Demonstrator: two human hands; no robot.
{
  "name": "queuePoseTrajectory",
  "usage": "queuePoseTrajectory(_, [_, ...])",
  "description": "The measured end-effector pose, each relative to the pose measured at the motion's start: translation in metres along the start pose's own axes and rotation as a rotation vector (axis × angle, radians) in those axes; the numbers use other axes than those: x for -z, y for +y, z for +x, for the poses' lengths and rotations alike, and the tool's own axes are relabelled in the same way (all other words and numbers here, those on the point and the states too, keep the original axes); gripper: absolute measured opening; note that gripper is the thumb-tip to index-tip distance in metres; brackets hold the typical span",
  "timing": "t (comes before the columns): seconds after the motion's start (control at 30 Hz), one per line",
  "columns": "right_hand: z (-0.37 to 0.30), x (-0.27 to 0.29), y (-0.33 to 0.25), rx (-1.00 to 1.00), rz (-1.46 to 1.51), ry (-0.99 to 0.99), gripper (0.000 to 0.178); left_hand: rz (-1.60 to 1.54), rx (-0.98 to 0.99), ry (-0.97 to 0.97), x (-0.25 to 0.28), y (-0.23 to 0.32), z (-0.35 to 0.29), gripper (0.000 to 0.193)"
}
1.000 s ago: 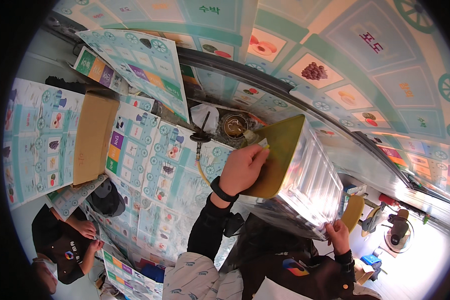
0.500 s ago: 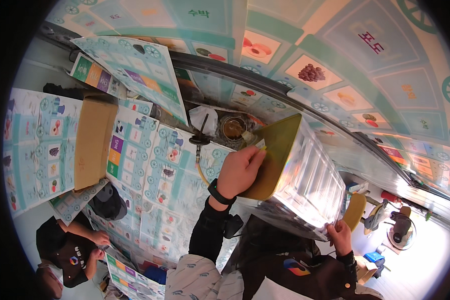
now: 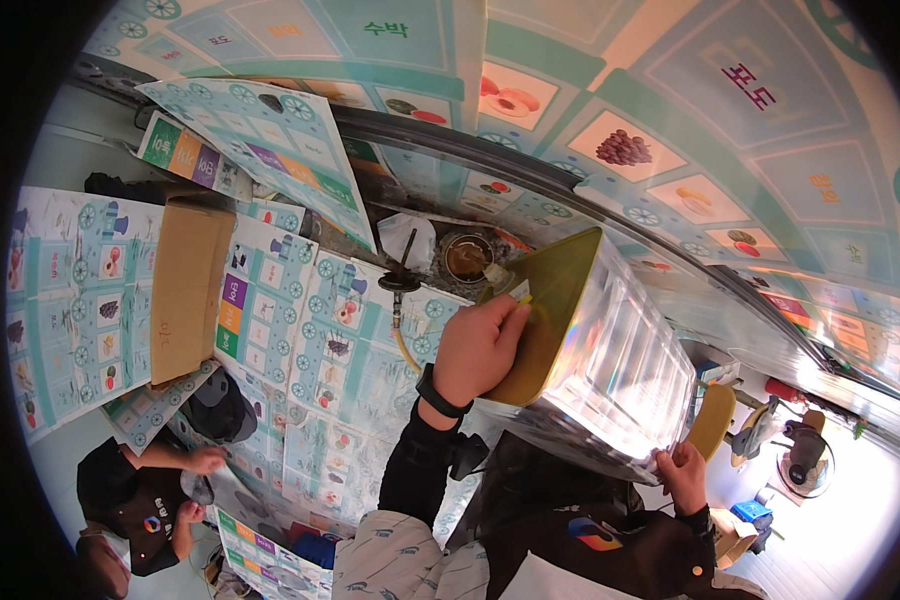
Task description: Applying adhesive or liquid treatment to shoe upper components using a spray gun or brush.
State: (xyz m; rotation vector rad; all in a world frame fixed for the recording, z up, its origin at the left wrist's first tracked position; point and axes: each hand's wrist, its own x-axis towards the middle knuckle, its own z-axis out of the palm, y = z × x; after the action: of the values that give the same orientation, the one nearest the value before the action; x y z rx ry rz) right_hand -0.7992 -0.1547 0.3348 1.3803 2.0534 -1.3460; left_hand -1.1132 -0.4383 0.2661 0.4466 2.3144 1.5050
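A large rectangular metal can point(image 3: 620, 360) with a gold-coloured top lies tilted across the middle, its top end toward the left. My left hand point(image 3: 480, 345) is closed at that gold end, gripping near the spout, where a small yellow bit shows by the fingertips. Down at the can's lower right edge, my right hand point(image 3: 682, 474) curls its fingers around the rim. A pale translucent spout point(image 3: 500, 274) sticks out of the top, close beside a round container point(image 3: 469, 258) with brown contents. Whether liquid is flowing, I cannot tell.
Printed sheets point(image 3: 340, 390) cover the work surface. A dark round fitting with a thin rod point(image 3: 400, 282) and yellow hose stands left of my hand. Further left are a cardboard box point(image 3: 182, 285) and a dark cap point(image 3: 220, 408). Another person point(image 3: 140, 500) works at lower left.
The can and both my hands stay almost in place. At lower left, the other person's hands have shifted, and a grey object now shows between them.
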Motion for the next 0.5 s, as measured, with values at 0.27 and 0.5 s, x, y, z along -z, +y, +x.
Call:
queuePoseTrajectory(0.27, [-0.0048,-0.0012,-0.0033,-0.002,-0.009,0.02,0.044,0.085,-0.035,0.023,0.0016,0.0037,-0.0023,0.021])
queuePoseTrajectory(0.5, [-0.0072,-0.0018,-0.0042,0.009,-0.029,0.044,0.048,0.081,-0.04,0.044,0.0026,0.0021,-0.0041,0.02])
